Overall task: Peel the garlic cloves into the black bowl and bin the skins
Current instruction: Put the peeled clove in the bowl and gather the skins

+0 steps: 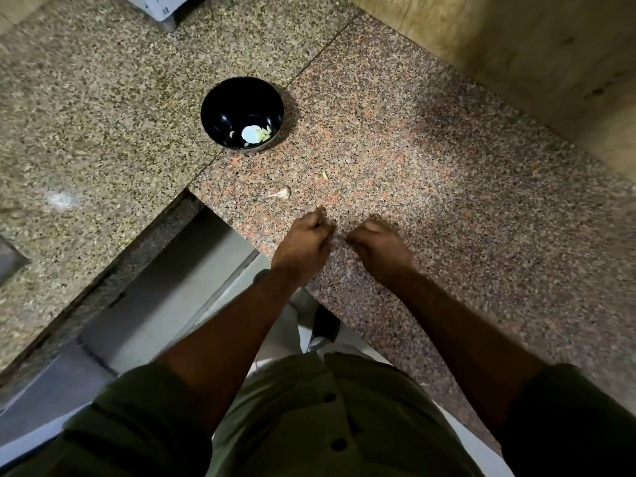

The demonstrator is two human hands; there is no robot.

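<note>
While both forearms reach out from the rolled green sleeves [144, 418] at the bottom of the view, the left hand [303, 241] and the right hand [377, 242] sit close together low over the speckled granite counter [447, 201], knuckles up and fingers curled under. The two fists nearly meet, and their fingertips point toward each other across a narrow gap; whether they pinch a clove or a scrap of skin there cannot be told, since the fingers hide it and the picture is blurred. Just beyond the left hand, a little to its left, a garlic clove [281, 192] with a pointed tail lies on the counter, apart from both hands. Slightly farther and to the right lies a small pale scrap of skin [325, 175]. Farther still, beyond the clove and to the left, stands the black bowl [220, 108] on a seam between two stone slabs, with several pale peeled pieces [256, 134] at its bottom. A white appliance corner [155, 5] shows at the far edge.
</note>
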